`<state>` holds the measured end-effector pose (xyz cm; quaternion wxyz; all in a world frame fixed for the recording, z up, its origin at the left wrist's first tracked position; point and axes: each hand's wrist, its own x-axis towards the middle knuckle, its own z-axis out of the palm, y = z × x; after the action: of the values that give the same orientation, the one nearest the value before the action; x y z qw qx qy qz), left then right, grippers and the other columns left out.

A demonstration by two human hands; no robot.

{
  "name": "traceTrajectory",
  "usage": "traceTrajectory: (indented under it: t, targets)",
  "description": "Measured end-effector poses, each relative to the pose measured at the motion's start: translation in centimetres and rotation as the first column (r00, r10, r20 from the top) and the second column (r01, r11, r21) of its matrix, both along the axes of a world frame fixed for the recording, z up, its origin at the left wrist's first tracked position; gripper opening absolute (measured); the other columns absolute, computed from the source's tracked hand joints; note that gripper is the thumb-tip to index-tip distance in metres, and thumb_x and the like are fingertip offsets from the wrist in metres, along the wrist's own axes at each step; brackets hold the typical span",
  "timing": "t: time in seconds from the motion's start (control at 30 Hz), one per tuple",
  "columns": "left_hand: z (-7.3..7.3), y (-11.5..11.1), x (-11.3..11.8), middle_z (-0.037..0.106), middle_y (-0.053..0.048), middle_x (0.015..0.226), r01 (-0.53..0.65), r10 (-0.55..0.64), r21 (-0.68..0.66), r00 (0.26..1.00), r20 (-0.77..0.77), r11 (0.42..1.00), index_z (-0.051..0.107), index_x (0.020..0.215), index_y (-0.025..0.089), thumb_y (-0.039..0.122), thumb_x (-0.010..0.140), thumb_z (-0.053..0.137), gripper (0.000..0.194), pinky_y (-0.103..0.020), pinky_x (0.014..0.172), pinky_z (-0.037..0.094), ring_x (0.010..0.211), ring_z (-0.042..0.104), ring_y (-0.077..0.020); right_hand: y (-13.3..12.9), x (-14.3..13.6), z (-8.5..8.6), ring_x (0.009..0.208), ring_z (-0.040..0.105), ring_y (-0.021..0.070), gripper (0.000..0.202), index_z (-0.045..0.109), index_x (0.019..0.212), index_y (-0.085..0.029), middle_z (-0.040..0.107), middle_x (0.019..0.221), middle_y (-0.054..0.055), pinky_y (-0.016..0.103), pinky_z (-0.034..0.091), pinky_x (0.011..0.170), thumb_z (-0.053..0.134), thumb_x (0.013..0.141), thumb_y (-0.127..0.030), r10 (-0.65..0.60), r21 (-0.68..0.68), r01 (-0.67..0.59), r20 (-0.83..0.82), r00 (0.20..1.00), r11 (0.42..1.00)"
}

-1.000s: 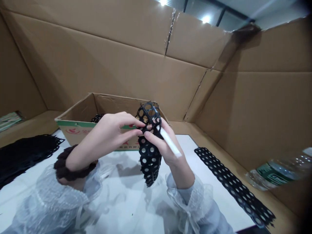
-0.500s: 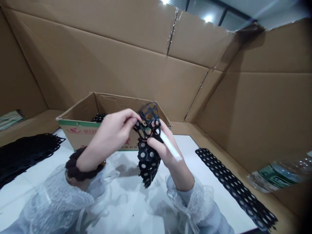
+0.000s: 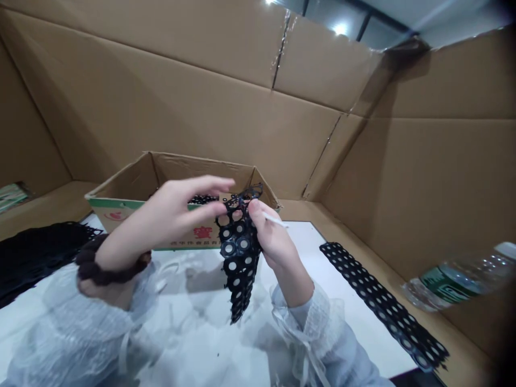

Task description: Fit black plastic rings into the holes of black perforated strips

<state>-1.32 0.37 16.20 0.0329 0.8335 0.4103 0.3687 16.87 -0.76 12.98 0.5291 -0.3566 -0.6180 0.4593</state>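
A black strip with rows of round pale spots (image 3: 237, 258) hangs above the white tabletop, tapering downward. Its upper part shows open rings, curled over near the fingers. My right hand (image 3: 274, 236) pinches this strip by its upper right edge, thumb in front. A thin white stick (image 3: 276, 219) juts out from the same hand. On the other side, my left hand (image 3: 183, 207) has its thumb and fingers apart, the thumb tip by the strip's upper left edge. Whether that thumb touches it, I cannot tell.
Behind my hands stands an open cardboard box (image 3: 116, 204) with spotted black material inside. A similar spotted strip (image 3: 382, 303) lies at right, beside a plastic bottle (image 3: 451, 285). Dark strips (image 3: 40, 258) are piled at left. Tall cardboard walls (image 3: 181, 97) surround the table.
My left hand has moved left and its pinch on the strip has opened. The right thumb has shifted up the strip, and the white stick now points more sideways.
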Motion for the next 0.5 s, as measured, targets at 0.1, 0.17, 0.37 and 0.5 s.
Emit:
traceTrajectory:
  t: [0.1,0.17,0.37,0.5]
  targets:
    - [0.4,-1.6,0.8,0.07,0.001,0.091,0.041,-0.045,-0.051,0.996,-0.077,0.998,0.066,0.095,0.025,0.036,0.084,0.049,0.022,-0.024,0.074,0.048,0.081,0.064,-0.0168,-0.1,-0.1,-0.1,0.088,0.059,0.0187,0.039,0.057,0.085,-0.021,0.065,0.09,0.004,0.033,0.044,0.083,0.042,0.083,-0.057,0.007,0.004,-0.008,0.031,0.999,1.0]
    - [0.3,-1.5,0.6,0.069,0.001,0.082,-0.038,0.038,0.001,0.997,-0.074,0.999,0.065,0.082,0.024,0.031,0.084,0.047,0.019,-0.024,0.068,0.046,0.075,0.063,-0.0158,-0.2,-0.1,-0.2,0.091,0.059,0.0187,0.04,0.057,0.084,-0.021,0.064,0.09,0.004,0.032,0.044,0.085,0.041,0.084,-0.058,0.001,0.009,-0.001,0.048,0.999,1.0]
    - [0.8,-1.4,-0.7,0.066,0.0,0.079,-0.23,0.23,0.068,0.973,0.017,0.971,0.059,0.085,0.022,0.031,0.084,0.044,0.018,-0.026,0.063,0.043,0.069,0.059,-0.017,-0.3,0.3,-0.1,0.082,0.058,0.0151,0.023,0.057,0.08,-0.021,0.062,0.084,0.0,0.03,0.047,0.077,0.063,0.075,-0.043,0.156,-0.012,-0.155,0.048,0.987,0.988]
    - [0.9,-1.6,-1.3,0.063,0.001,0.078,-0.39,0.383,0.13,0.921,0.077,0.912,0.057,0.088,0.023,0.025,0.085,0.043,0.015,-0.026,0.064,0.042,0.066,0.058,-0.0163,-0.6,0.2,0.0,0.074,0.061,0.0136,0.025,0.056,0.09,-0.021,0.065,0.084,0.002,0.03,0.05,0.072,0.064,0.075,-0.04,0.252,-0.07,-0.261,-0.112,0.961,0.963]
